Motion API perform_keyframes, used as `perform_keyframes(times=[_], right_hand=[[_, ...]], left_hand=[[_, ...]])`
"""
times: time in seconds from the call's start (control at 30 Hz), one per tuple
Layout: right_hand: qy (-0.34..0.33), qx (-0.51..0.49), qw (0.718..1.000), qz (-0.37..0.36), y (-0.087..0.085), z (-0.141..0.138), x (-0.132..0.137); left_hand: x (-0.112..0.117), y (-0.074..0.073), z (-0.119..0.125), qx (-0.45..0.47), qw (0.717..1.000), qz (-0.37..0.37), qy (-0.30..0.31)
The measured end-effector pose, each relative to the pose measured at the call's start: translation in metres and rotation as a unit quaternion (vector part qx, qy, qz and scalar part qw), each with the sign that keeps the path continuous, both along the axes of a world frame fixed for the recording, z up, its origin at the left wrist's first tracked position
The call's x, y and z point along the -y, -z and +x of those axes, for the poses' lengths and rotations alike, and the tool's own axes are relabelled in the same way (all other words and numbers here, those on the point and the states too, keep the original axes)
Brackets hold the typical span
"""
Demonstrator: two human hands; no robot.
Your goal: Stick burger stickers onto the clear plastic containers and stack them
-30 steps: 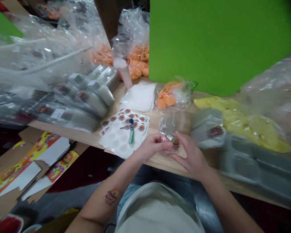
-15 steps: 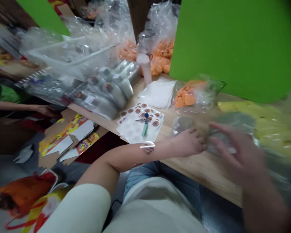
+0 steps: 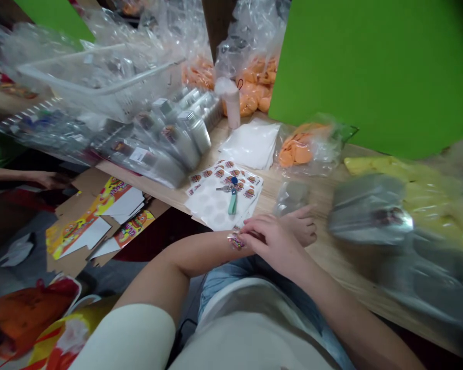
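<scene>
The right hand touches a burger sticker on the left forearm; beyond that grip lie burger sticker sheets.

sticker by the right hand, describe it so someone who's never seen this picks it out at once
Find the wooden table, then the left forearm by its near edge. On that forearm, at the right hand, sits a small colourful sticker. Unlike the burger stickers on the sticker sheet, it is on skin.

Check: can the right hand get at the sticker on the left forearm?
Likely yes: the right hand is at the edge of the sticker, and nothing else appears to cover it.
</scene>
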State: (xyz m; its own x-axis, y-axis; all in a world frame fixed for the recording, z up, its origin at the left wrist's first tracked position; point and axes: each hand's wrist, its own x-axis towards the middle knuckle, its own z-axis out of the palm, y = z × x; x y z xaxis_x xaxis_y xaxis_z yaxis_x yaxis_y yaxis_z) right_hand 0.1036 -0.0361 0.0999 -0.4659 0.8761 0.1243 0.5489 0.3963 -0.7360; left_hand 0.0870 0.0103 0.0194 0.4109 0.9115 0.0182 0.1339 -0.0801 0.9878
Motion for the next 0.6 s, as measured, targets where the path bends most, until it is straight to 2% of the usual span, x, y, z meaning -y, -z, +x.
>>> perform_keyframes(times=[0.07,0.2,0.23,0.3,0.37,0.4,0.43,0.5,0.6], right_hand=[[-0.023,-0.018,1.0,-0.004,0.0,-0.007,0.003],[0.002,-0.106,0.993,0.058,-0.012,0.0,0.025],[0.027,-0.132,0.988,0.073,-0.015,0.009,0.029],[0.134,-0.185,0.97,0.077,-0.014,0.038,0.028],[0.269,-0.22,0.937,0.04,-0.001,0.073,0.014],[0.305,-0.216,0.928,0.01,0.01,0.09,0.005],[0.308,-0.19,0.932,-0.029,0.021,0.104,-0.005],[0.282,-0.16,0.94,-0.104,0.045,0.121,-0.023],[0.221,-0.139,0.953,-0.151,0.068,0.119,-0.039]], left_hand=[[0.002,0.004,0.001,0.001,1.0,0.006,0.025],[0.009,0.009,-0.007,-0.06,0.991,0.101,0.071],[0.011,0.008,-0.013,-0.066,0.986,0.124,0.086],[0.015,0.006,-0.03,-0.071,0.976,0.165,0.121],[0.015,0.002,-0.051,-0.086,0.969,0.198,0.117],[0.013,0.001,-0.061,-0.111,0.967,0.216,0.074],[0.011,0.001,-0.07,-0.129,0.966,0.222,0.037],[0.007,0.002,-0.081,-0.147,0.964,0.222,0.017],[0.002,0.007,-0.081,-0.139,0.967,0.202,0.076]])
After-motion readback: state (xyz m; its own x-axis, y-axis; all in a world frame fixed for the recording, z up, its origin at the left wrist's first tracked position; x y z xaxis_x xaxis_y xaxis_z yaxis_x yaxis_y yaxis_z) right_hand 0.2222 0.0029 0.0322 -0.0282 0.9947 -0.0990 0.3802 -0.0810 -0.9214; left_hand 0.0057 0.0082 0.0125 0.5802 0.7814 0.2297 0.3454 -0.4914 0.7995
